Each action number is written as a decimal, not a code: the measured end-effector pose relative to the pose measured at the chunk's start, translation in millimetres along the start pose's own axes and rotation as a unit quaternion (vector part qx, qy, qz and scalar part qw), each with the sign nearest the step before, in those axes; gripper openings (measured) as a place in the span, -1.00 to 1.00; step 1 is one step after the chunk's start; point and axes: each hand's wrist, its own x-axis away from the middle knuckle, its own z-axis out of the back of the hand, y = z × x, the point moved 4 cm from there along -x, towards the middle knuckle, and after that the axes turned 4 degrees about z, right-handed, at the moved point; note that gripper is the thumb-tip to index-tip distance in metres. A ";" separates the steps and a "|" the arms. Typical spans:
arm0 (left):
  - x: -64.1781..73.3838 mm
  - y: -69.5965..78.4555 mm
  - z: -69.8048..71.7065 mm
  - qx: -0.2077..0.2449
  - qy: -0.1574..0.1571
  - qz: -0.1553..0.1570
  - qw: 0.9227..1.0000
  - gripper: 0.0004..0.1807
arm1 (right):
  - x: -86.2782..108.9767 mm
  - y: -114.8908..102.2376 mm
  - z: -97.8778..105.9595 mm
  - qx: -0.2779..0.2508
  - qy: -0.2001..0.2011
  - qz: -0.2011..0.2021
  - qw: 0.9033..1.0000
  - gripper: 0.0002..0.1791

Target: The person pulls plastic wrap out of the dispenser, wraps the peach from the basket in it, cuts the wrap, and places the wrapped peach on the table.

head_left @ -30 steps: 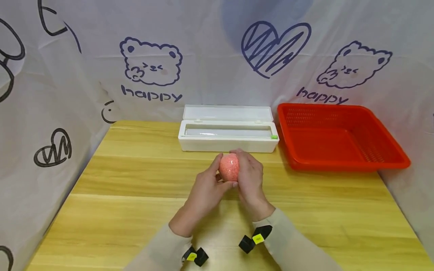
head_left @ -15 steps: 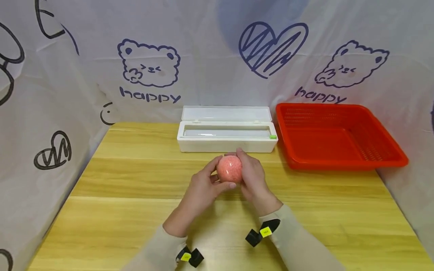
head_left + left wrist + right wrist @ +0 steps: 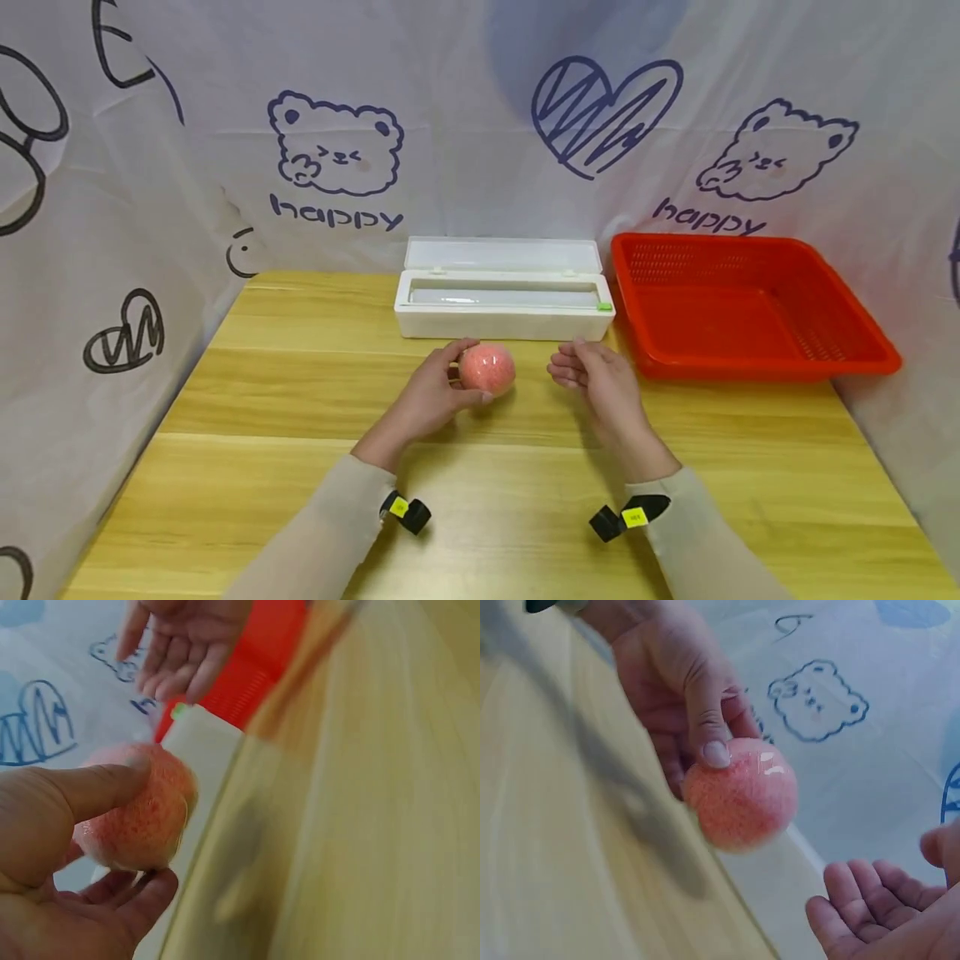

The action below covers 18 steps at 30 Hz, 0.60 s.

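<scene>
A round, pink-red speckled peach-like fruit point(image 3: 487, 370) has a glossy surface, as if wrapped in clear film. My left hand point(image 3: 431, 393) grips it from the left, with the thumb pressed on its near side and the fingers around the far side and underneath, as the left wrist view shows. To its right, my right hand point(image 3: 600, 385) is apart from the fruit and holds nothing. Its fingers are loosely extended, and the palm faces the fruit in the right wrist view. Behind both hands stands a white cling film dispenser point(image 3: 506, 323), its lid raised and a green slider at its right end.
A red plastic basket point(image 3: 765, 367) with perforated walls sits at the back right, close beside the dispenser. The wooden table point(image 3: 300, 500) reaches back to a white cloth point(image 3: 465, 150) printed with bears and hearts. More cloth hangs along the left side.
Both hands were around the fruit before. The right hand has let go and moved off to the right, while the left hand has carried the fruit a little to the left.
</scene>
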 end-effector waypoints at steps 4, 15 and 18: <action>-10.0 -6.1 -7.9 -0.060 0.002 -0.012 0.998 -0.09 | 2.7 11.7 10.9 0.072 0.005 -0.010 0.997 -0.56; -21.2 -6.9 -28.6 -0.122 -0.011 -0.041 0.992 -0.07 | 7.0 20.2 14.2 0.126 0.002 0.034 0.991 -0.69; -21.7 -7.2 -28.8 -0.126 -0.011 -0.044 0.991 -0.04 | 8.3 21.9 13.4 0.138 0.000 0.033 0.990 -0.71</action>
